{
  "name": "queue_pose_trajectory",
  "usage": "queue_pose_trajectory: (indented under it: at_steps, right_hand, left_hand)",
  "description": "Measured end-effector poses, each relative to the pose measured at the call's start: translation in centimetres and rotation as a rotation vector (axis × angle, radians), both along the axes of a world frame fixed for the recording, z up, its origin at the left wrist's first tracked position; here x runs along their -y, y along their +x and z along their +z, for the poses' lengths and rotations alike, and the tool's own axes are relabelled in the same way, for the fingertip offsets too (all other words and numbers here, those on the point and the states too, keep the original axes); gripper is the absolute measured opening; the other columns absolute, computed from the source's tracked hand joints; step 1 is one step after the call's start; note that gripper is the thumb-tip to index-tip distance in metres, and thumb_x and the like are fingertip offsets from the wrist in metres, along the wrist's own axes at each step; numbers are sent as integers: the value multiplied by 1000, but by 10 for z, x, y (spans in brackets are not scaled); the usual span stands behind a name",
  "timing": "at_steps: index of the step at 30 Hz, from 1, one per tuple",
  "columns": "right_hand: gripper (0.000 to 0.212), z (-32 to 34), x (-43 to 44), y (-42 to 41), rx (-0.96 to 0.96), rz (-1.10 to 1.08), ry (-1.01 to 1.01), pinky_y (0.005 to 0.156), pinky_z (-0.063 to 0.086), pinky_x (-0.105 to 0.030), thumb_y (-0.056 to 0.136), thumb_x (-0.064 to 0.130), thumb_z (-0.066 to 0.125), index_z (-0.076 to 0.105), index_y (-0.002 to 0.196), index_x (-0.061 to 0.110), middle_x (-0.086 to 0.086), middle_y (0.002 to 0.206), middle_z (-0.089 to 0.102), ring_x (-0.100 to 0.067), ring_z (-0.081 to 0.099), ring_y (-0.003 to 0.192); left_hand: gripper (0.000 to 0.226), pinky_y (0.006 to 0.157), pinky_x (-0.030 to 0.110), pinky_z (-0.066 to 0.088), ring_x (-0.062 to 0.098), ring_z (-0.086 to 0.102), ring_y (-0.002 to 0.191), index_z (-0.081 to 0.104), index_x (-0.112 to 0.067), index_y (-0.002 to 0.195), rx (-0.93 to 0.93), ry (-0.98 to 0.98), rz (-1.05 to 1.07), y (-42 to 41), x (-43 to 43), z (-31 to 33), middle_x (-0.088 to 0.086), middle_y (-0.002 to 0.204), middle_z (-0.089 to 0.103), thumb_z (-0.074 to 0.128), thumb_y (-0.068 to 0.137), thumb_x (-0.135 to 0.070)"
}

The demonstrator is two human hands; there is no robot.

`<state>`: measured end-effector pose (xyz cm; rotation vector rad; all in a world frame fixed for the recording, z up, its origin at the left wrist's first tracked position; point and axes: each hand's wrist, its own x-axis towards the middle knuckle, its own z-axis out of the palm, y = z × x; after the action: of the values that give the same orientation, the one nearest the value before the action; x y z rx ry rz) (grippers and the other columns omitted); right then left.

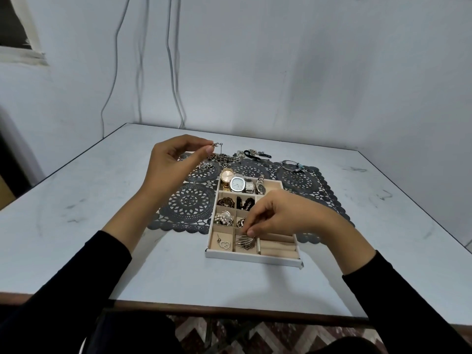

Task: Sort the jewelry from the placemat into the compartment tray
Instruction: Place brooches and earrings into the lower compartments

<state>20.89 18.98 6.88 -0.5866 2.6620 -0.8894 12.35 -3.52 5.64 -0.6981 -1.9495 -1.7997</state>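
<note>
A white compartment tray (251,258) with beige lining sits on the near edge of a dark lace placemat (190,201). Its back section holds several watches (238,184); the small sections hold brooches and dark bracelets. My left hand (176,164) is raised over the placemat's far left, pinching the end of a thin metal chain (219,146) that hangs down toward a jewelry pile (222,157). My right hand (283,214) is over the tray, its fingertips pinched on a silver fan-shaped brooch (245,241) in the front middle compartment. A heart pendant (224,244) lies in the front left compartment.
More loose jewelry lies at the placemat's far edge: a black cord piece (256,155) and silver bangles (291,165) at the far right. The tray's front right section holds ring rolls (278,247). The table stands against a white wall with hanging cables (173,72).
</note>
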Motion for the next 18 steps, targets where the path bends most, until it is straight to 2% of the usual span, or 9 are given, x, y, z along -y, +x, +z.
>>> queue_pose_trajectory:
  at_steps: [8,12,14,18]
  right_hand:
    - [14,2,2,-3,-15,-14,86,74,51,-22,82,16,74,77,94,22,5,82,74,-7,67,78]
    - [14,-2,5,-2,-40,-28,77,72,51,-16,81,15,74,78,93,21,7,82,75,-3,67,77]
    - [14,-3,5,-1,-58,-28,71,73,53,-16,81,15,74,78,92,21,9,83,75,-1,67,77]
    - [13,-5,5,1,-93,-37,48,70,54,-16,79,14,76,78,90,20,9,82,74,-2,67,75]
  left_hand:
    - [8,76,54,58,14,72,93,76,-19,92,-4,9,5,0,-2,3,-3,92,77,76,84,-18]
    - [9,86,39,58,11,72,92,75,-22,90,-23,-3,11,-1,-4,2,-9,90,77,77,83,-17]
    - [9,85,34,57,10,72,91,75,-22,90,-27,-1,4,-2,-4,1,-11,89,76,77,83,-16]
    - [8,76,44,57,13,72,91,75,-21,90,-16,11,-7,-4,-5,-2,-7,90,77,77,83,-19]
